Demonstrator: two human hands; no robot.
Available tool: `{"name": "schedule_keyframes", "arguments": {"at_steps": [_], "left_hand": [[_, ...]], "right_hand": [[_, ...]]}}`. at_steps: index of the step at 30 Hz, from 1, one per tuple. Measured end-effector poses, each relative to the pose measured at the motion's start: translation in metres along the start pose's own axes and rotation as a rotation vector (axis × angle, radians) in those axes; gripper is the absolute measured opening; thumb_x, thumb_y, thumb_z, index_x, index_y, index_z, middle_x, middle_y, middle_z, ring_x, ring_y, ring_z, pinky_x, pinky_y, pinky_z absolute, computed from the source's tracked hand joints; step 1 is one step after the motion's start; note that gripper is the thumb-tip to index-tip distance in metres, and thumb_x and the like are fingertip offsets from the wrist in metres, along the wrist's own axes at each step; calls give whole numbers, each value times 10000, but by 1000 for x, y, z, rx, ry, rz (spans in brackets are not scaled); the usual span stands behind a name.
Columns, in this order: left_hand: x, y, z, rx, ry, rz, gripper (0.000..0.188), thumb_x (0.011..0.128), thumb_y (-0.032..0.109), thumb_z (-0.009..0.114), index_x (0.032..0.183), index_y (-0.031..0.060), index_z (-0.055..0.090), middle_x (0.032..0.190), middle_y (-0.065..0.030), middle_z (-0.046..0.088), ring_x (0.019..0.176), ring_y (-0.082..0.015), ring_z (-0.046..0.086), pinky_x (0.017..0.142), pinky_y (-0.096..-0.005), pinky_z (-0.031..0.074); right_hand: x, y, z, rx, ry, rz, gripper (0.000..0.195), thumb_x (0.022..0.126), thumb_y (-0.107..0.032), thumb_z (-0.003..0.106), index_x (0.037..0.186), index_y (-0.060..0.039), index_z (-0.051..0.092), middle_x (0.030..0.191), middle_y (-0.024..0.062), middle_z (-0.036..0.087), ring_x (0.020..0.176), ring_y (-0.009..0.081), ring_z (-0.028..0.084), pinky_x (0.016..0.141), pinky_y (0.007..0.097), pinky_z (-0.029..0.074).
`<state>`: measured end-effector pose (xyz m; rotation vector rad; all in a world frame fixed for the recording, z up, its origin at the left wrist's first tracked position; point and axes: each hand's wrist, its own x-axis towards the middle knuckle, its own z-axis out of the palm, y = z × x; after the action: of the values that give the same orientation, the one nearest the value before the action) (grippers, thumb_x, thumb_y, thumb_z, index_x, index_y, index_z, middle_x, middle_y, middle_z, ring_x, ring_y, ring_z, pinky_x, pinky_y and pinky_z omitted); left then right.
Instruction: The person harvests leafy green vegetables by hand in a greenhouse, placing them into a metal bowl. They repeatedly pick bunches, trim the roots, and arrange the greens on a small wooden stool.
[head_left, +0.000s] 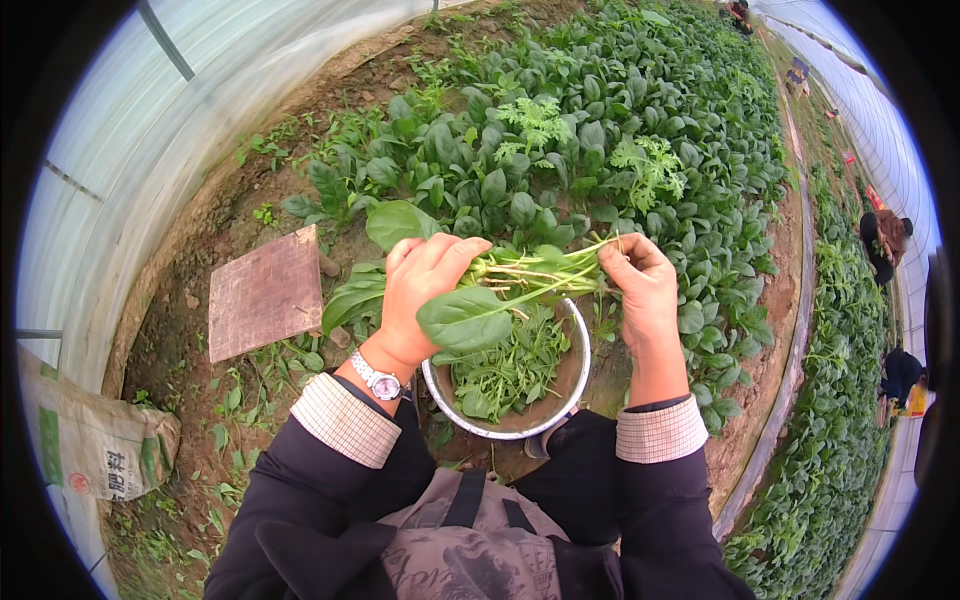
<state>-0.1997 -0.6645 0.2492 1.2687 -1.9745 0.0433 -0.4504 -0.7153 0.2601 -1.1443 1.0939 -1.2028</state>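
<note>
My left hand (424, 289), with a watch on its wrist, is closed around a bunch of leafy greens (469, 319) that look like spinach. Broad leaves stick out on both sides of it, and the pale roots and stems point to the right. At the stem ends, my right hand (637, 281) pinches thin stalks between thumb and fingers. Below the bunch, between my legs, stands a round metal basin (517, 433) with loose small greens (499, 375) inside. The bunch covers the basin's far rim.
A worn wooden board (264, 294) lies left on the soil, near a printed woven sack (124, 450). Dense rows of greens (600, 112) grow ahead. A pale edging strip (795, 337) runs along the right. People (885, 240) crouch farther right, by the plastic greenhouse wall.
</note>
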Motion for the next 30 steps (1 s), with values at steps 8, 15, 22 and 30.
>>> {"name": "schedule_keyframes", "arguments": {"at_steps": [8, 15, 22, 30], "left_hand": [[-1, 0, 4, -24, -81, -33, 455, 696, 280, 732, 1099, 108, 608, 944, -45, 632, 886, -222, 595, 834, -344, 381], [0, -15, 6, -279, -18, -67, 393, 698, 97, 721, 1072, 54, 609, 909, -97, 639, 805, -280, 621, 730, -352, 486], [-3, -12, 13, -433, -37, -179, 347, 723, 22, 665, 1064, 15, 599, 964, -138, 629, 868, -295, 627, 787, -331, 494], [-1, -10, 14, -496, -39, -164, 356, 708, -28, 661, 1056, 22, 604, 943, -131, 640, 838, -288, 639, 758, -336, 504]], "right_hand": [[1, 1, -6, 485, 3, 91, 82, 849, -118, 615, 822, -43, 632, 837, 42, 657, 760, 139, 588, 692, 297, 460], [11, -14, -35, 261, 170, -129, 101, 764, -25, 531, 846, -43, 588, 864, 48, 631, 824, 164, 601, 668, 242, 464], [-2, -6, -14, -33, -121, 78, 256, 898, -296, 665, 938, -43, 674, 765, -20, 622, 592, 47, 520, 534, 193, 408], [-2, -2, -3, -204, -147, 12, 94, 852, -94, 639, 795, -24, 609, 699, -33, 557, 612, 44, 462, 551, 203, 362]]}}
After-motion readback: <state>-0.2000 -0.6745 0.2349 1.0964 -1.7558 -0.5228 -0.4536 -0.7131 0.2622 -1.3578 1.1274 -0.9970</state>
